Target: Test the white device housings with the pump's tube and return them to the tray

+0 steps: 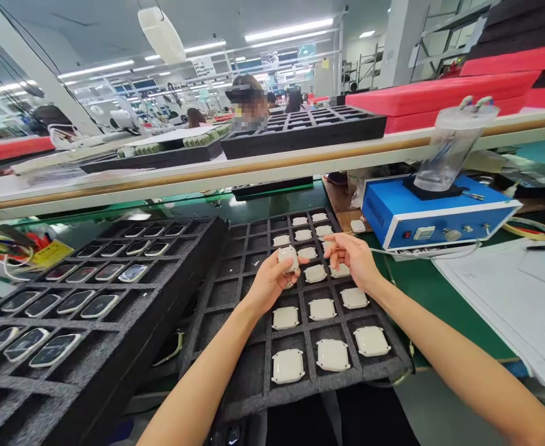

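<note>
Across the view, with twelve at the top, a long shelf with a wooden edge slopes gently up from nine o'clock toward two, above a green desk. At six o'clock a dark foam tray is divided into square cells, its right-hand columns holding white pieces. A second foam tray, toward eight o'clock, carries rows of dark-faced squarish frames with pale rims. At two o'clock, red foam blocks lie on the shelf. White papers spread over the desk at four o'clock, and a blue box with knobs sits at three, a clear cylinder standing on top. Close to centre, at six, is the left hand, its grip pinched around one white squarish piece, held up over the first tray. The right hand, at four, has its grip half curled over that tray's right column; whether it pinches anything small I cannot tell. A tape ring lies at three, far out, and a loose white piece sits just left of the box.
</note>
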`<state>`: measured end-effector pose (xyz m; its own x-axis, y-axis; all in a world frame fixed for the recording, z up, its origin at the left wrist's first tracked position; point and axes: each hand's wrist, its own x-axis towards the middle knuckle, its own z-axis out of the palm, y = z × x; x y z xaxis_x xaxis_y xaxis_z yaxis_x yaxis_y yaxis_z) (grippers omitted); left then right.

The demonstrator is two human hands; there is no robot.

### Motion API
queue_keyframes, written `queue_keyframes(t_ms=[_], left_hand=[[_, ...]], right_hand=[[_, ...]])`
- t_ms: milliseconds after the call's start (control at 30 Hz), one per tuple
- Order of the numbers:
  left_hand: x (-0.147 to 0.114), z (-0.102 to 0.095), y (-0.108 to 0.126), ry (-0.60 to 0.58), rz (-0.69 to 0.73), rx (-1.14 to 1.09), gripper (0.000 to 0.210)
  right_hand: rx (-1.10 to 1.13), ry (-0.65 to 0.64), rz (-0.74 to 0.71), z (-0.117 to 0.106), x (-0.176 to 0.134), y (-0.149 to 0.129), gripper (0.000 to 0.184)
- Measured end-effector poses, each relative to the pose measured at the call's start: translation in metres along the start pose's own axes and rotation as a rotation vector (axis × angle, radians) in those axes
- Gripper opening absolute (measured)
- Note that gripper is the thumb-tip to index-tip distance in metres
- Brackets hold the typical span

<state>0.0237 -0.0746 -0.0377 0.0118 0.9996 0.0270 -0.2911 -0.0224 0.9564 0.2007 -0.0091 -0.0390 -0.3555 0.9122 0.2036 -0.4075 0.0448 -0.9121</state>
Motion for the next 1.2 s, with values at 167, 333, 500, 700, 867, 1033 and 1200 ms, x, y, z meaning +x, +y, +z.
queue_keyframes(t_ms=[167, 333, 500, 700, 867, 1033, 1200], left_hand=[[-0.001, 0.005, -0.002, 0.006, -0.013, -0.029, 0.018], [-0.002, 0.006, -0.003, -0.048, -0.017, -0.043, 0.015], [-0.002, 0.008, -0.005, -0.081, -0.077, -0.042, 0.016], [0.0, 0.008, -0.005, -0.016, -0.11, -0.043, 0.02], [-0.002, 0.01, -0.006, -0.001, -0.138, -0.004, 0.018], [-0.001, 0.012, -0.011, 0.115, -0.081, 0.18, 0.031], [-0.001, 0.009, -0.011, 0.216, -0.032, 0.26, 0.034]], right_hand=[[-0.086, -0.052, 0.013, 0.0, -0.018, 0.008, 0.019], [0.0, -0.044, 0.015, 0.001, -0.026, 0.009, 0.01], [0.094, 0.089, 0.081, 0.003, -0.028, 0.005, 0.002], [0.143, 0.129, 0.129, 0.003, -0.028, 0.005, 0.002], [0.097, 0.062, 0.151, 0.004, -0.028, 0.006, 0.003], [0.156, 0.113, 0.223, 0.001, -0.025, 0.008, 0.003], [0.18, 0.107, 0.259, 0.0, -0.023, 0.01, 0.003]])
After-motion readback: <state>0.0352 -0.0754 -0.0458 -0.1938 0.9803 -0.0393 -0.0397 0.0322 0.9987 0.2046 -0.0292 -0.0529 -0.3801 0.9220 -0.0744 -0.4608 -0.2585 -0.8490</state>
